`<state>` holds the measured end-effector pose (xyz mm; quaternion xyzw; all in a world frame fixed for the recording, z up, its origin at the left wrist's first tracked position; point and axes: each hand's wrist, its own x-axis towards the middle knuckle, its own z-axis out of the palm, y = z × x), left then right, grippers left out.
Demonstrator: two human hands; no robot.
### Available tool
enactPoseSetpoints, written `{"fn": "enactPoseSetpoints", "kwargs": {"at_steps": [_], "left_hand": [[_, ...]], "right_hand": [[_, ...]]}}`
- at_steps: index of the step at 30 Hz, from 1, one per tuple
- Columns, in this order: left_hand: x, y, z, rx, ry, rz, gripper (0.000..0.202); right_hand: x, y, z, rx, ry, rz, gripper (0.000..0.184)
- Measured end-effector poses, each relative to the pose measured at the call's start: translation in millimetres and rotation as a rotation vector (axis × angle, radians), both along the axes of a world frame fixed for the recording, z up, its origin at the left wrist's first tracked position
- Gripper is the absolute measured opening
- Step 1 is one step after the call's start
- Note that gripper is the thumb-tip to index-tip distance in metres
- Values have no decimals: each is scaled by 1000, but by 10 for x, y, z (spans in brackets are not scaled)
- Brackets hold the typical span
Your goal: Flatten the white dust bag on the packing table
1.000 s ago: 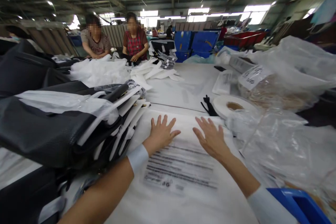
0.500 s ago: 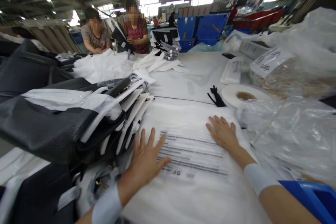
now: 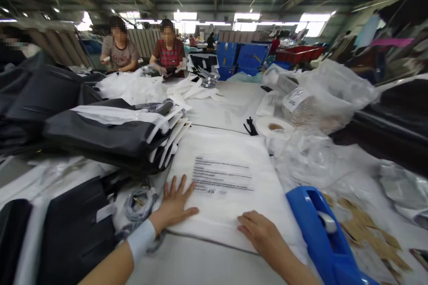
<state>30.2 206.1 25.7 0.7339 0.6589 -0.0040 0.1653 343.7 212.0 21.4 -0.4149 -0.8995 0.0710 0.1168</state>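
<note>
A flat white plastic bag (image 3: pixel 230 173) with black printed text lies on the white table (image 3: pixel 214 111) in front of me. My left hand (image 3: pixel 174 207) rests flat and open on the bag's near left corner, fingers spread. My right hand (image 3: pixel 261 234) lies on the bag's near edge at the right, fingers curled down over that edge; I cannot make out whether it grips the bag. Both wrists carry white bands.
Black bags with white handles (image 3: pixel 110 131) are stacked at the left. A blue tape dispenser (image 3: pixel 321 236) stands at the right, clear plastic bags (image 3: pixel 321 98) and a white tape roll (image 3: pixel 274 127) behind it. Two people work at the far end.
Both hands have slid back along the printed bag from its far part to its near edge. The view has pulled back.
</note>
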Motion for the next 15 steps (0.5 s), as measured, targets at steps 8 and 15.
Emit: {"fn": "enactPoseSetpoints", "kwargs": {"at_steps": [8,15], "left_hand": [[272,-403,178,38,-49,-255,23],[218,-394,134,54,-40,-114,25]], "right_hand": [[-14,-224,-30,141,-180,117,35],[-137,-251,-93,151,-189,138,20]]}}
